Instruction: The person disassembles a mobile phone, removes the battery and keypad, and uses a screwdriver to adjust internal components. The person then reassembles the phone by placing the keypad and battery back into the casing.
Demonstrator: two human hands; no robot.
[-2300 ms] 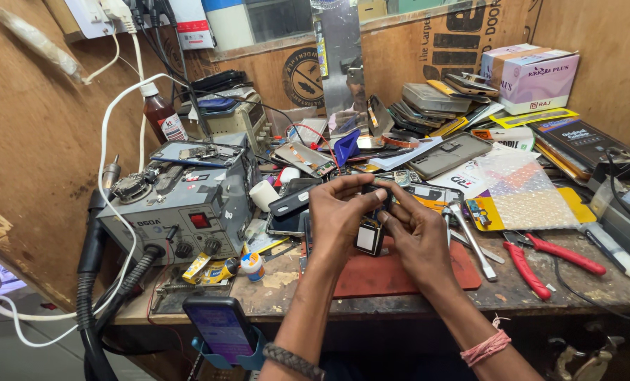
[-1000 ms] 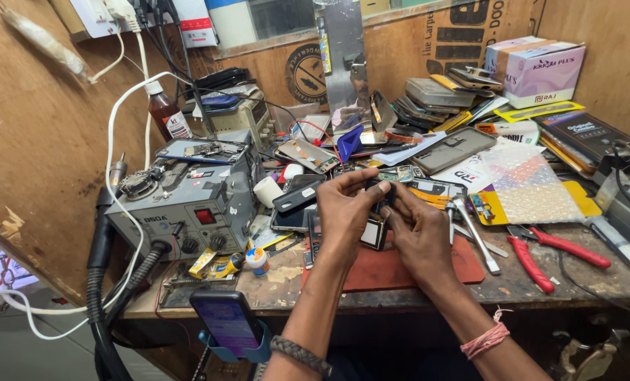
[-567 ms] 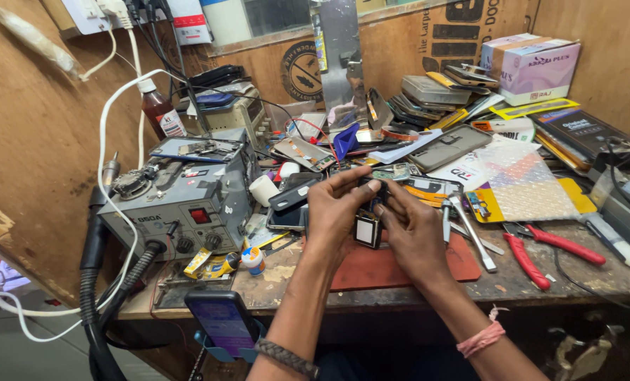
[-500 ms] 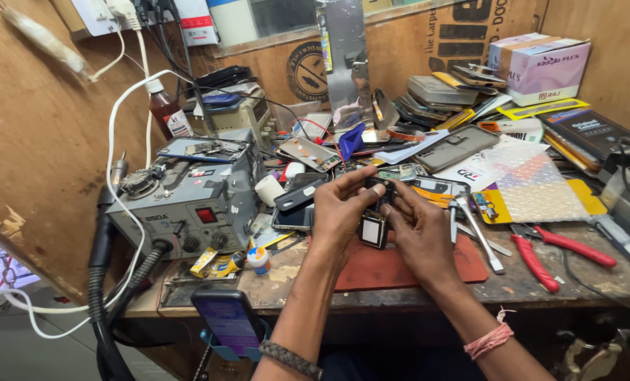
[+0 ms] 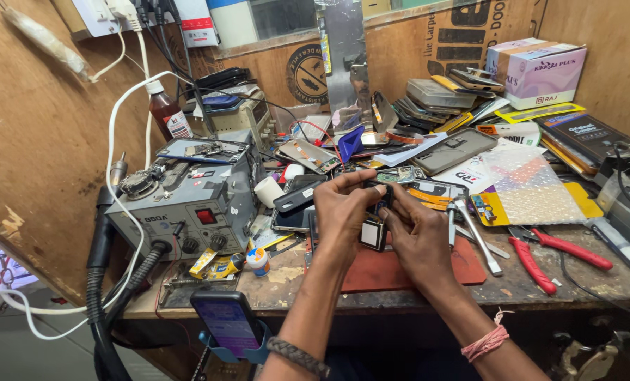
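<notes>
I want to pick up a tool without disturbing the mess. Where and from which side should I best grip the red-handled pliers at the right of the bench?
Grip the red-handled pliers by the two red handles, coming from above and the right. They lie flat, the handles spread toward the right edge, with bare wood around them, while the jaws point left toward cluttered tools.

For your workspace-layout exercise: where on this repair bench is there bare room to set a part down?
Bare wood shows along the front edge between the small glue bottle and red mat, and right of the mat below the red pliers. The mat's right end is free. Everything behind the hands is crowded.
</notes>
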